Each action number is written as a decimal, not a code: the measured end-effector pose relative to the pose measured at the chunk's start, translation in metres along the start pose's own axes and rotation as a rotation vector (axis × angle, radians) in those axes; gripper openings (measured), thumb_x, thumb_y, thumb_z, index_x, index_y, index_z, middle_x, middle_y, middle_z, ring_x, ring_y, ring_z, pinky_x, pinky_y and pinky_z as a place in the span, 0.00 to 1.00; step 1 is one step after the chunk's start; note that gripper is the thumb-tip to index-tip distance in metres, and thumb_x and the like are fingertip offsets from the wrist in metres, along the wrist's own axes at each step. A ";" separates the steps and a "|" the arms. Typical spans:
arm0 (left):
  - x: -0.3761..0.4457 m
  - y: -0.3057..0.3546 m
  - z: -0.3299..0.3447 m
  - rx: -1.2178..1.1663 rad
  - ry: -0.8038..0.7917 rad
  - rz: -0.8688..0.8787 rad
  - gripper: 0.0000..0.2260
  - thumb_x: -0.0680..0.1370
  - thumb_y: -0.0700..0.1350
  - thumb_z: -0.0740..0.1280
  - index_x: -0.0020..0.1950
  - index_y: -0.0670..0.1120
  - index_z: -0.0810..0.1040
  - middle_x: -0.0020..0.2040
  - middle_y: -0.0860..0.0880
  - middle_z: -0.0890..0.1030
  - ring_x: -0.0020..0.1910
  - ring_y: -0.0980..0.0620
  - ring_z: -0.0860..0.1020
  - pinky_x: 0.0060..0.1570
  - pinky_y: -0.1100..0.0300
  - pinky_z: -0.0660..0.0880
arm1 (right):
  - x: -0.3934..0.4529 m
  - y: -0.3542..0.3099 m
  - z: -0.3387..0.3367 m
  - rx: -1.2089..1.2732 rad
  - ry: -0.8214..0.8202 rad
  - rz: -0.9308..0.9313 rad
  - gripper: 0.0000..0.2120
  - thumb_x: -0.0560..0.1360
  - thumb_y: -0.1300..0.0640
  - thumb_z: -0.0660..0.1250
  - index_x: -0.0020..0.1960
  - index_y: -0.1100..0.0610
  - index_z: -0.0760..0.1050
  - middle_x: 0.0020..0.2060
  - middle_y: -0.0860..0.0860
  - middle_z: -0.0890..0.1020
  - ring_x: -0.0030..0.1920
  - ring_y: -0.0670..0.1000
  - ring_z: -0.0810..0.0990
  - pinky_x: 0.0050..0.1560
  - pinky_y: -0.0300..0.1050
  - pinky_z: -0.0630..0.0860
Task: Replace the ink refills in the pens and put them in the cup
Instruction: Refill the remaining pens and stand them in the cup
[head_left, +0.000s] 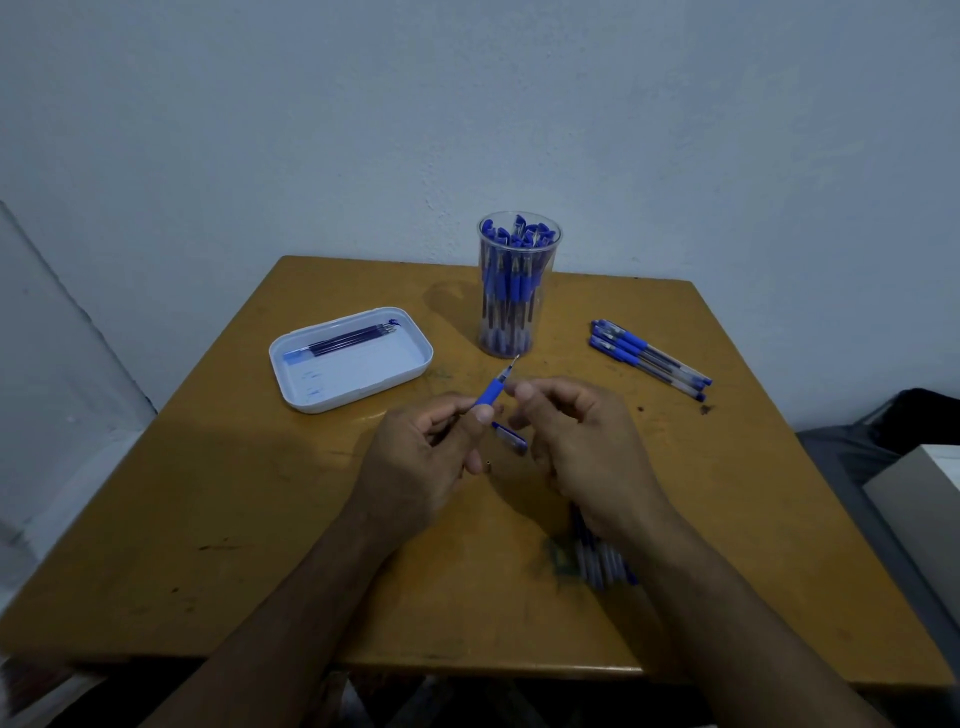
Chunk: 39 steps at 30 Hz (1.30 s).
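My left hand (415, 457) grips a blue pen (492, 393) by its rubber grip, tip pointing up and away toward the cup. My right hand (576, 441) hovers just right of the tip with fingers curled; a blue pen cap (510, 436) shows at its palm side, held by its lower fingers. The clear cup (518, 286) stands at the back centre, packed with blue capped pens. A white tray (350, 358) at the left holds several dark ink refills (353, 335). Several capped pens (649, 358) lie at the right.
More pens (602, 561) lie on the yellow table (208, 519) under my right forearm, partly hidden. A grey seat and a white box (919, 493) sit past the table's right edge. The wall is close behind the cup.
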<state>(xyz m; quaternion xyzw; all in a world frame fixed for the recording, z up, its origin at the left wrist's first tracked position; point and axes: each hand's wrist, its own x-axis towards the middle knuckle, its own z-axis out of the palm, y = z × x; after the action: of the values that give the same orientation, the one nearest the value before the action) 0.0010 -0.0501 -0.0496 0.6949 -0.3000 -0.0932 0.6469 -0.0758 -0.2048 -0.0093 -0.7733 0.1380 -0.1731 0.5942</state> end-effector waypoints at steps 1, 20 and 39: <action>-0.001 0.001 0.002 0.007 -0.003 -0.005 0.10 0.81 0.52 0.66 0.55 0.50 0.84 0.31 0.44 0.80 0.26 0.51 0.73 0.28 0.55 0.71 | -0.001 -0.003 0.000 0.135 -0.003 0.054 0.08 0.82 0.51 0.66 0.49 0.49 0.85 0.37 0.47 0.84 0.27 0.43 0.73 0.25 0.38 0.67; 0.000 -0.004 0.003 0.159 0.021 -0.048 0.09 0.80 0.53 0.69 0.50 0.50 0.86 0.31 0.50 0.80 0.31 0.56 0.77 0.35 0.55 0.75 | 0.009 0.000 -0.007 0.436 0.065 0.058 0.07 0.80 0.67 0.65 0.55 0.62 0.80 0.44 0.57 0.83 0.40 0.52 0.79 0.33 0.42 0.76; 0.003 -0.005 -0.006 0.278 0.064 -0.065 0.09 0.81 0.54 0.68 0.46 0.53 0.84 0.31 0.48 0.80 0.33 0.47 0.78 0.39 0.47 0.78 | -0.007 -0.011 -0.053 -0.381 0.062 0.176 0.04 0.74 0.53 0.77 0.43 0.51 0.83 0.34 0.49 0.85 0.36 0.47 0.84 0.34 0.40 0.79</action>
<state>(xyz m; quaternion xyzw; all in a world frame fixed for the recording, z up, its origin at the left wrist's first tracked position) 0.0077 -0.0468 -0.0527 0.7898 -0.2667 -0.0493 0.5502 -0.1044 -0.2453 0.0129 -0.8508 0.2537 -0.1151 0.4456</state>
